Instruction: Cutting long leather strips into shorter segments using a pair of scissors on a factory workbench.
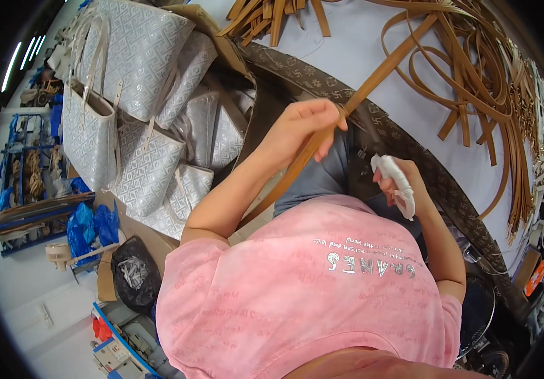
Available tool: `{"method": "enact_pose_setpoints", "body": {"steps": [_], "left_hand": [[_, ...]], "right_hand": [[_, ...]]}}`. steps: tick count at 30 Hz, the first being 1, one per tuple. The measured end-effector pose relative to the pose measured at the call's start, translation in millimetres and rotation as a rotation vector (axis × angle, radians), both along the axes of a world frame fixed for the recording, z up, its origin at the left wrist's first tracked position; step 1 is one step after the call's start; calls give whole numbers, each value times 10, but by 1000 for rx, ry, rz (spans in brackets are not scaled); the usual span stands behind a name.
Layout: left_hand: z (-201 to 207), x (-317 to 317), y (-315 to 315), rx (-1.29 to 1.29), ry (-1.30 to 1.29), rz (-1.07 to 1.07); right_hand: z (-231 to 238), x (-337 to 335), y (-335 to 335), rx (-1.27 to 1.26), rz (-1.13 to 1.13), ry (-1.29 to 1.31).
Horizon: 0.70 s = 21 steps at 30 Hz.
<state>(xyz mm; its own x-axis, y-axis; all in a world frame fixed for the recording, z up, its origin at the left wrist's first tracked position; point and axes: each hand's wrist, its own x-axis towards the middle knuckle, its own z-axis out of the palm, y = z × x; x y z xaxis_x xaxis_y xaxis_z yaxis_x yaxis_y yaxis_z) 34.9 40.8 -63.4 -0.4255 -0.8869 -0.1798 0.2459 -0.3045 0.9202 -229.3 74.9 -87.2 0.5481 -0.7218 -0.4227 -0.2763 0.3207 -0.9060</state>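
A long tan strap (pixel 392 63) runs from the table at the upper right down through my left hand (pixel 310 129). The fingers of that hand are closed around the strap, and its tail (pixel 291 174) hangs past my left forearm. My right hand (pixel 411 180), to the right and nearer my body, is closed around a white-wrapped handle (pixel 397 183). A blurred dark, narrow shape points up from this handle toward the strap; I cannot make out what kind of tool it is.
A white-topped table with a brown patterned cover edge (pixel 310 76) lies ahead, bearing bundles of tan straps (pixel 474 82) and pale straps (pixel 543 120). Silver-grey patterned tote bags (pixel 139 57) are piled at the left. Beyond them stand a rack (pixel 29 170) and a black plastic bag (pixel 134 268).
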Motion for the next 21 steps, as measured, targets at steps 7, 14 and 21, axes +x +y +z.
{"method": "enact_pose_setpoints", "body": {"steps": [7,14,21], "left_hand": [[9,-35,-250,-38,857,113],[228,-508,-395,-194,826,229],[302,-782,-703,-220,363,408]], "right_hand": [[-355,255,25,-189,-284,-529],[-283,436,250,-329,-272,-300],[517,-566,356,99,-843,-469]]}}
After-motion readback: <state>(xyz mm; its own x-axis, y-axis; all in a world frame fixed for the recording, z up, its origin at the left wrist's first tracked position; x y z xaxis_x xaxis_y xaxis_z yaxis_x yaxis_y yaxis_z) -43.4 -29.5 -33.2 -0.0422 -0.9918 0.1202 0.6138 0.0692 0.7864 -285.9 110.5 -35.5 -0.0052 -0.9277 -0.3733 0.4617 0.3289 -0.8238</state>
